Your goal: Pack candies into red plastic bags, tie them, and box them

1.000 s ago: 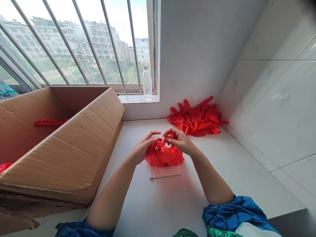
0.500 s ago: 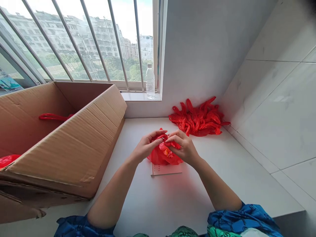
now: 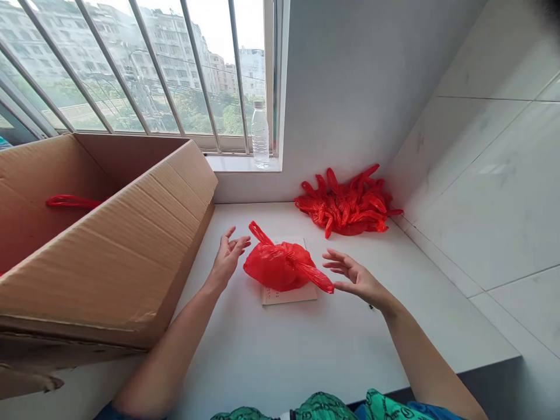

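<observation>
A knotted red plastic bag [image 3: 277, 267] lies on a pale printed booklet or flat box [image 3: 291, 296] in the middle of the white counter. Its two handle ends stick out, one to the upper left and one to the lower right. What is inside the bag is hidden. Just left of the bag, my left hand [image 3: 228, 254] is open, fingers apart and holding nothing. My right hand [image 3: 352, 274] is open on the other side, its thumb close to the lower handle end; whether they touch I cannot tell.
A large open cardboard box [image 3: 131, 251] stands at the left, with a red bag handle [image 3: 72, 202] showing inside. A heap of red plastic bags [image 3: 347, 204] lies against the back wall. On the sill of the barred window stands a clear bottle [image 3: 260, 135].
My hands have let go of the red bag's handles and moved apart to either side. The bag is now tied and rests on the booklet. The view has shifted slightly.
</observation>
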Demonstrator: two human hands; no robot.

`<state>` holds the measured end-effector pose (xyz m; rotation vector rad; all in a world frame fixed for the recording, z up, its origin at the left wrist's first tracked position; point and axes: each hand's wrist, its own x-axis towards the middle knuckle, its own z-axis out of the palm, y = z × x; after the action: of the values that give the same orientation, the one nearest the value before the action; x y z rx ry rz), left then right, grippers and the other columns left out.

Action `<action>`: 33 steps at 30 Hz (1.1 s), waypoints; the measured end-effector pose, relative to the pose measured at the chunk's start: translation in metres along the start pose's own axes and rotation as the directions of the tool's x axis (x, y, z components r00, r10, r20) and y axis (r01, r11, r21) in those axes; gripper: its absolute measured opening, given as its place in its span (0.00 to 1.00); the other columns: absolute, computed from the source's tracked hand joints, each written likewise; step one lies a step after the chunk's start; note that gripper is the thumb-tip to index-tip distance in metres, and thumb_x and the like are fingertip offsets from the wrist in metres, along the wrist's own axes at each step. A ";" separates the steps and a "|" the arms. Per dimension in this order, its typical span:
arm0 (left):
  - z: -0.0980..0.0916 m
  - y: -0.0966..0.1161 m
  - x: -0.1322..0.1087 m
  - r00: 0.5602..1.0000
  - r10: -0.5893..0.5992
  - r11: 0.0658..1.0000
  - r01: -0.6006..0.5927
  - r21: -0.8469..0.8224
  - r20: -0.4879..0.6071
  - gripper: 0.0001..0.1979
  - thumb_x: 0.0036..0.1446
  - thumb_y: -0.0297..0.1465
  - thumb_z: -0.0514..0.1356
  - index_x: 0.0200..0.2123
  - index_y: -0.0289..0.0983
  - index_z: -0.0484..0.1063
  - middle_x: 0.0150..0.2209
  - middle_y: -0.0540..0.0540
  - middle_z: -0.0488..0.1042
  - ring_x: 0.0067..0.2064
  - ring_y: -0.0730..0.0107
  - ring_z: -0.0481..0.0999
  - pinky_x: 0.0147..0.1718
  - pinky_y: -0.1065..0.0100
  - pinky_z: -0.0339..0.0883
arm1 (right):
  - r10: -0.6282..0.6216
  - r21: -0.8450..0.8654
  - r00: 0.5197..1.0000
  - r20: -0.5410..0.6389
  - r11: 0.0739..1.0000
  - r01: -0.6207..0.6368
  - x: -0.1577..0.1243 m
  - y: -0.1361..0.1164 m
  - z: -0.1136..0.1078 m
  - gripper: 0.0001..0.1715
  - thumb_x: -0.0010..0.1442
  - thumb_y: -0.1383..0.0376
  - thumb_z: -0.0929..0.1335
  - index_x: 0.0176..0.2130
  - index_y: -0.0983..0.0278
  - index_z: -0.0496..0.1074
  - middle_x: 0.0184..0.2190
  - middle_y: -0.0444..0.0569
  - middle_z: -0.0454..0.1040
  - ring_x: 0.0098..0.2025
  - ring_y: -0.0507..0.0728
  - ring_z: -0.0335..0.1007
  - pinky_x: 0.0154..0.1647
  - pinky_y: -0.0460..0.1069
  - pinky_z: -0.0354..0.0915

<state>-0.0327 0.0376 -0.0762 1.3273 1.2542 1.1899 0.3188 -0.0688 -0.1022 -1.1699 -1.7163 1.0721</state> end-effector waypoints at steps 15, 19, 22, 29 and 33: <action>0.050 -0.038 -0.009 0.816 0.280 0.490 -0.574 0.656 0.505 0.26 0.69 0.43 0.49 0.63 0.35 0.62 0.63 0.36 0.66 0.66 0.52 0.62 0.66 0.50 0.52 | -0.175 -0.525 0.979 0.108 0.826 0.206 0.105 0.037 0.089 0.52 0.62 0.46 0.68 0.73 0.60 0.45 0.72 0.58 0.50 0.74 0.66 0.42 0.72 0.67 0.43; 0.045 -0.051 -0.010 0.820 0.253 0.460 -0.568 0.682 0.513 0.27 0.69 0.44 0.48 0.66 0.37 0.59 0.65 0.38 0.64 0.67 0.53 0.61 0.67 0.49 0.48 | -0.161 -0.577 0.978 0.136 0.789 0.210 0.102 0.047 0.092 0.49 0.63 0.47 0.67 0.73 0.60 0.45 0.72 0.55 0.51 0.74 0.64 0.42 0.72 0.66 0.42; 0.048 -0.053 -0.011 0.820 0.235 0.455 -0.567 0.686 0.522 0.27 0.69 0.44 0.47 0.66 0.38 0.59 0.66 0.39 0.64 0.67 0.53 0.61 0.67 0.49 0.48 | -0.167 -0.613 0.974 0.150 0.758 0.224 0.102 0.049 0.094 0.50 0.63 0.48 0.68 0.73 0.59 0.46 0.71 0.55 0.53 0.73 0.64 0.44 0.72 0.66 0.43; 0.049 -0.065 -0.012 0.811 0.283 0.475 -0.582 0.660 0.512 0.27 0.69 0.45 0.47 0.65 0.37 0.61 0.64 0.38 0.66 0.66 0.54 0.62 0.68 0.50 0.49 | -0.170 -0.626 0.971 0.166 0.742 0.237 0.101 0.051 0.097 0.45 0.63 0.50 0.67 0.71 0.60 0.51 0.69 0.55 0.57 0.72 0.64 0.49 0.72 0.66 0.45; 0.049 -0.066 -0.016 0.818 0.290 0.470 -0.574 0.671 0.497 0.26 0.70 0.46 0.47 0.62 0.36 0.64 0.61 0.38 0.69 0.65 0.55 0.65 0.68 0.51 0.50 | -0.193 -0.626 0.967 0.164 0.738 0.254 0.098 0.053 0.101 0.45 0.63 0.49 0.68 0.71 0.63 0.54 0.69 0.56 0.58 0.72 0.65 0.50 0.72 0.66 0.45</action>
<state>0.0094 0.0245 -0.1477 2.5608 1.2786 0.6266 0.2157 0.0154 -0.1722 -1.2749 -2.3301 0.3735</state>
